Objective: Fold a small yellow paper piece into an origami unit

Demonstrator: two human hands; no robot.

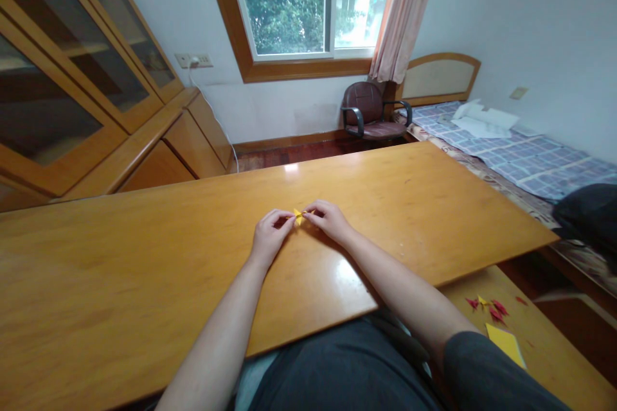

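Observation:
A small folded piece of yellow paper sits between my two hands just above the wooden table, near its middle. My left hand pinches its left end with curled fingers. My right hand pinches the right end, fingers pressed together. Both forearms reach forward from the table's near edge.
On a lower surface at my right lie several small red and yellow folded paper pieces and a stack of yellow paper. Beyond the table stand a brown office chair, a bed at right and wooden cabinets at left.

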